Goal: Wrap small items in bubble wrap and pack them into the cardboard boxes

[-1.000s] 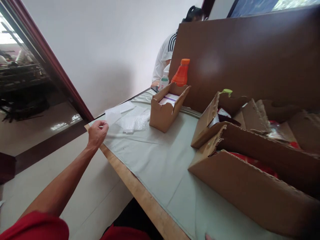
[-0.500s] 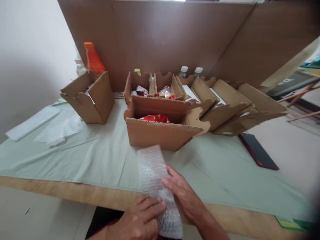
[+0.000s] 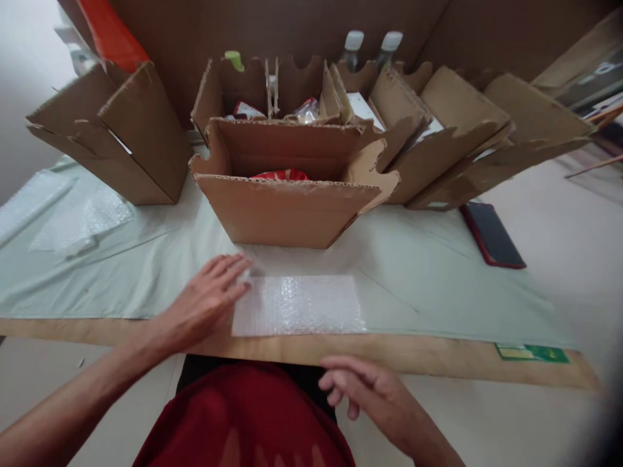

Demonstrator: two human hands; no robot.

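Observation:
A flat piece of bubble wrap lies lengthwise on the pale green cloth, close to the table's front edge. At its left end is my left hand, fingers stretched out, the fingertips at or just over the corner; whether they press on it I cannot tell. My right hand hangs in front of the table edge, fingers loosely curled and apart, holding nothing. Directly behind the wrap stands an open cardboard box with a red packet inside, only its top showing.
Behind stand several more cardboard bins, some with packets or white items. Another box is at left, an orange bottle behind it. More bubble wrap lies at left. A dark flat case lies at right.
The bubble wrap was held in both hands and now lies flat on the cloth. My left hand moved left, my right hand drew back off the table. The view tilted down.

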